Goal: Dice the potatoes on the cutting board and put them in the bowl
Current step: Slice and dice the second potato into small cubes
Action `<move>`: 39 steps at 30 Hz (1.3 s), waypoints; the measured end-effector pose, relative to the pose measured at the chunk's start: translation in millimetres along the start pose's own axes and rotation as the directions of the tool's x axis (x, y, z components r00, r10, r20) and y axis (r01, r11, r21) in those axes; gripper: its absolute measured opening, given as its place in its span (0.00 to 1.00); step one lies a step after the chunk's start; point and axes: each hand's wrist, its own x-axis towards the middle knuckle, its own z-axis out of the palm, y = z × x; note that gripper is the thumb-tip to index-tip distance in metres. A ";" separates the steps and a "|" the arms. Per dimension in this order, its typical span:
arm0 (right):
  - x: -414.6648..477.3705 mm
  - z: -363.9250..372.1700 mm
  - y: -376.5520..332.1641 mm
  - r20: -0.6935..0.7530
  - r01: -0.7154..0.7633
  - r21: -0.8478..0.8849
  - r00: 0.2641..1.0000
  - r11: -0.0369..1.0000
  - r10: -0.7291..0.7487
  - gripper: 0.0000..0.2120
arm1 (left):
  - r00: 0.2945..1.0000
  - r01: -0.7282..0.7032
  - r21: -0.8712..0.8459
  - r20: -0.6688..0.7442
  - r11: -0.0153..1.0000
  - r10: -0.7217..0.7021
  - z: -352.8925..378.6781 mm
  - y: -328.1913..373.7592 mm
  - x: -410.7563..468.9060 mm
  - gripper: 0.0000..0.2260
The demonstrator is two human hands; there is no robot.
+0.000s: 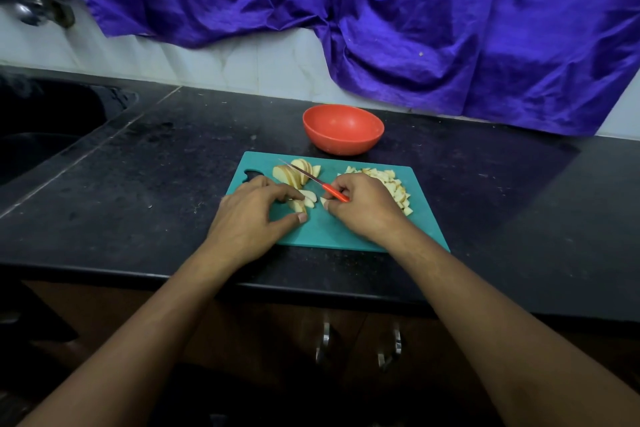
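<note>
A teal cutting board [349,229] lies on the black counter. My left hand [252,218] pinches a few potato slices [304,201] near the board's middle. My right hand [363,208] grips a knife [311,178] by its orange handle, and the blade points away to the upper left over a stack of sliced potato [291,174]. A heap of diced potato [391,184] lies on the board's right part, partly hidden behind my right hand. An orange bowl [343,129] stands just beyond the board and looks empty.
The black counter [156,184] runs left to a dark sink [41,135]. A purple cloth [381,17] hangs over the back wall behind the bowl. Cabinet handles [356,347] show below the counter's front edge.
</note>
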 end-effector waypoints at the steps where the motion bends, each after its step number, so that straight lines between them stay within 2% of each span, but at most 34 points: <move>1: -0.7 -1.1 1.2 0.001 -0.002 0.018 1.000 1.000 0.002 0.02 | 1.000 0.004 -0.001 -0.013 1.000 -0.004 0.7 0.8 1.6 0.16; 10: -8.0 -1.4 9.6 -0.032 0.018 0.009 0.999 1.000 -0.017 0.03 | 0.991 -0.028 0.014 -0.129 1.000 0.030 3.7 5.4 7.2 0.10; 14: -3.2 1.6 9.4 -0.066 0.029 -0.049 0.997 0.998 -0.032 0.04 | 0.990 -0.084 -0.004 -0.117 0.996 0.083 3.7 5.0 3.2 0.08; 21: 6.0 10.5 6.0 -0.179 0.025 -0.046 0.983 0.999 -0.033 0.03 | 0.992 -0.087 -0.042 -0.093 0.995 0.083 5.0 5.2 2.4 0.07; 23: 6.7 12.5 7.8 -0.200 0.021 0.014 0.980 1.000 -0.018 0.05 | 0.992 -0.075 -0.023 -0.101 0.997 0.072 5.3 6.5 3.6 0.07; 27: -5.3 8.7 13.3 -0.268 0.036 0.257 0.963 0.966 0.035 0.05 | 0.988 -0.023 0.028 -0.149 0.999 0.027 9.8 8.5 9.5 0.07; 29: -17.9 3.6 13.9 -0.265 0.045 0.328 0.963 0.944 0.046 0.05 | 0.985 -0.006 0.044 -0.173 0.999 0.014 14.2 10.7 12.8 0.08; 33: -46.6 -13.7 13.1 -0.201 0.006 0.333 0.977 0.943 0.065 0.05 | 0.976 0.014 0.074 -0.217 0.997 0.002 19.0 15.9 14.6 0.09; 36: -64.7 -24.0 12.5 -0.099 -0.071 0.334 0.989 0.940 0.110 0.11 | 0.976 -0.026 0.056 -0.216 0.998 0.037 18.8 14.0 10.1 0.09; 39: -79.9 -26.9 11.8 -0.075 -0.049 0.190 0.995 0.981 0.064 0.17 | 0.981 -0.060 0.019 -0.186 0.998 0.062 20.2 12.0 3.0 0.09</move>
